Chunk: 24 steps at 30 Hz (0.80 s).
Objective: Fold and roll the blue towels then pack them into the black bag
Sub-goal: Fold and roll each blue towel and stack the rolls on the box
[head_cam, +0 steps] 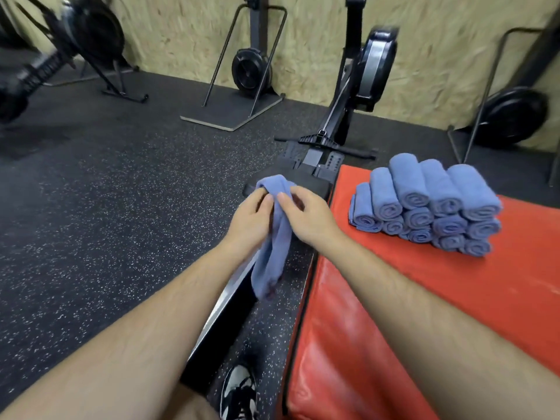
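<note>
A loose blue towel (272, 256) hangs in the air in front of me, above the rowing machine rail. My left hand (250, 219) and my right hand (306, 216) both pinch its top edge, close together, and the rest droops down between my forearms. A stack of several rolled blue towels (424, 204) sits on the red padded box (394, 313) to my right, an arm's length from my right hand. No black bag is in view.
A rowing machine (330, 140) runs from under my hands to the wall ahead. Two more fan machines (251, 71) stand at the back, and one at the far right (512, 116). Speckled black rubber floor (121, 207) lies to the left. My shoe (239, 389) is below.
</note>
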Tool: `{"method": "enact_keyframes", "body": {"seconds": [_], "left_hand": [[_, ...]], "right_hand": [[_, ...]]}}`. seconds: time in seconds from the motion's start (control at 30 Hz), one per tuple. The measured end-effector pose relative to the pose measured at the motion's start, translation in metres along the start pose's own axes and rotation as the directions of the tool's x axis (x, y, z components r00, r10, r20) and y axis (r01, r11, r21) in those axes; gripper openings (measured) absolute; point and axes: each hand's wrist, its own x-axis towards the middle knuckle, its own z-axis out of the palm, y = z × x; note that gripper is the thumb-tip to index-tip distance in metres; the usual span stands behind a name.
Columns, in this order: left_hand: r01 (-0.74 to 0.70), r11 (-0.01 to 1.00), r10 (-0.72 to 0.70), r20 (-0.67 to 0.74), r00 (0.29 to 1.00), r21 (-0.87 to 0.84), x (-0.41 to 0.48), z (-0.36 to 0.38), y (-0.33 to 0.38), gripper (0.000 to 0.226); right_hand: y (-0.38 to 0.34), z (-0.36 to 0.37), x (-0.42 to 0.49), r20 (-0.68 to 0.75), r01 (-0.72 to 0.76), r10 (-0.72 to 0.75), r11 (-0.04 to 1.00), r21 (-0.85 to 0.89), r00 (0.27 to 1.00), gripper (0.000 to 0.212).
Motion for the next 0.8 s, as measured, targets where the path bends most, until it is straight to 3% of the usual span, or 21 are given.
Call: {"method": "enact_keyframes", "body": {"seconds": [0.07,0.27,0.4,0.53,0.8], "left_hand": [[-0.054,0.995,0.052,-0.039,0.998,-0.079,-0.005,0.014,0.028,0.024],[-0.086,0.962,0.079,-0.037,0.996,-0.260,-0.019,0.069,0.108,0.017],[0.034,0.969,-0.003,0.124,0.992,-0.245,-0.032,0.110,0.140,0.038],[0.057,0.973,-0.002,0.237,0.972,-0.224,-0.044,0.148,0.146,0.023],[0.038,0.994,-0.011,0.254,0.967,-0.102,-0.052,0.207,0.135,0.027]], "right_hand": [[-0.011,-0.030,-0.006,-0.043,0.005,-0.004,1.000,0.024,0.999,0.033],[-0.026,-0.124,-0.029,-0.176,0.038,-0.029,0.998,0.051,0.984,0.018],[-0.018,-0.184,-0.054,-0.237,-0.012,0.011,1.000,-0.005,0.971,0.014],[0.011,-0.224,-0.087,-0.295,-0.099,0.062,0.989,-0.112,0.954,0.028],[0.086,-0.259,-0.126,-0.424,-0.306,0.304,0.950,0.064,0.853,0.018]]}}
